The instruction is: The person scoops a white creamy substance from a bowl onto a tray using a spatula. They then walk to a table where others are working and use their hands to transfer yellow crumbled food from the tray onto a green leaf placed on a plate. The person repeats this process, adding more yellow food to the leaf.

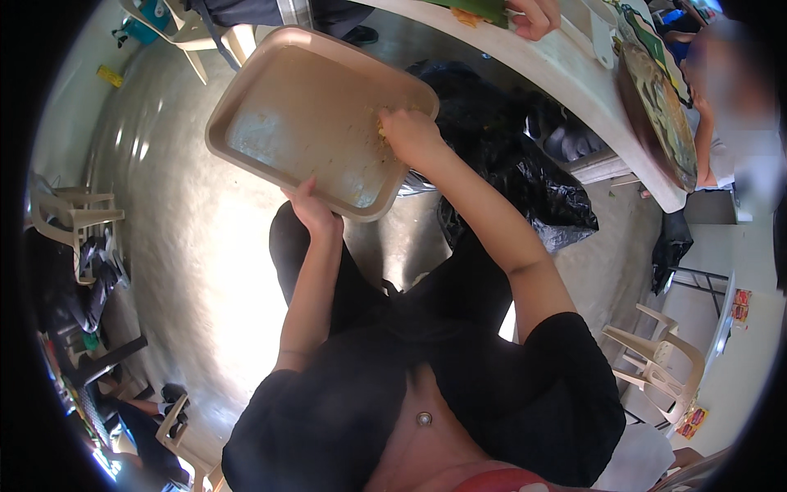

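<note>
A beige rectangular tray [270, 90] is held tilted in front of me, with dark crumbs and wet, shiny patches on its inner surface. My left hand [316, 209] grips the tray's near rim, thumb over the edge and the other fingers hidden beneath. Inside the tray at its right end is my right hand [410, 138], its fingers curled down against the surface. A bit of yellowish scraps [380, 127] shows at those fingertips. Just beyond and below the tray's right end lies a large black plastic bag [500, 156], its mouth partly hidden by the tray and my arm.
A long white table [492, 43] curves across the far right, with a large oval platter [656, 111] on it. Another person's hand [534, 18] rests over green leaf at the table. Plastic chairs [656, 357] stand at the right, left and far left.
</note>
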The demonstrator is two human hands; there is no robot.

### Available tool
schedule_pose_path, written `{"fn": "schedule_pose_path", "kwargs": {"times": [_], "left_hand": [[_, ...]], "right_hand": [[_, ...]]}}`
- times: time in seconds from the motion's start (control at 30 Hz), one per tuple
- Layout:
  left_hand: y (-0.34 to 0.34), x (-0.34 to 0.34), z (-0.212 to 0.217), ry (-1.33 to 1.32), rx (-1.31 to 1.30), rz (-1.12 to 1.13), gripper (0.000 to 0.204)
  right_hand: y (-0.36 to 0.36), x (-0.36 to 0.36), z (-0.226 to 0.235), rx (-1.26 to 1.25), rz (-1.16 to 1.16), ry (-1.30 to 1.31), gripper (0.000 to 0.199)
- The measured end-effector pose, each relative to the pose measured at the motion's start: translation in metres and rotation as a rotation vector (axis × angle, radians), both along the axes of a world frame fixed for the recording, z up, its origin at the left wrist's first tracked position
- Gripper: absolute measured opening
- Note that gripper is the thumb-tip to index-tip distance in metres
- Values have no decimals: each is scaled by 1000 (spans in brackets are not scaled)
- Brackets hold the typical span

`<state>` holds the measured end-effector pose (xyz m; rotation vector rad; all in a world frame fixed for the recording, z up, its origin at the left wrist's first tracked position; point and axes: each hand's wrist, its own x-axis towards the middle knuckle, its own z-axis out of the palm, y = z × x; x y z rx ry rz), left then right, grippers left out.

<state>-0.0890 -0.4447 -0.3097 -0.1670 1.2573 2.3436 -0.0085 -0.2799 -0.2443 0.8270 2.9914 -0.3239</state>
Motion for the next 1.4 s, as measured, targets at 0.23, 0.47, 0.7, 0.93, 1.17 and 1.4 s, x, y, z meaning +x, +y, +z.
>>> {"fn": "schedule_pose_path", "kwargs": {"times": [0.23, 0.47, 0.7, 0.93, 1.17, 1.4], "left_hand": [[31, 6, 19, 45, 0, 13, 66], [39, 6, 30, 55, 9, -15, 61], [46, 3, 30, 105, -17, 24, 46], [45, -18, 10, 147, -75, 58, 58], [43, -17, 14, 91, -122, 60, 56], [34, -18, 12, 92, -42, 16, 58]], "right_hand": [[12, 10, -17, 141, 51, 102, 11], [25, 9, -17, 179, 130, 72, 11], [76, 5, -20, -146, 100, 295, 16], [155, 35, -28, -946, -270, 557, 26], [191, 73, -95, -713, -439, 298, 26], [194, 74, -109, -319, -544, 280, 22]]}}
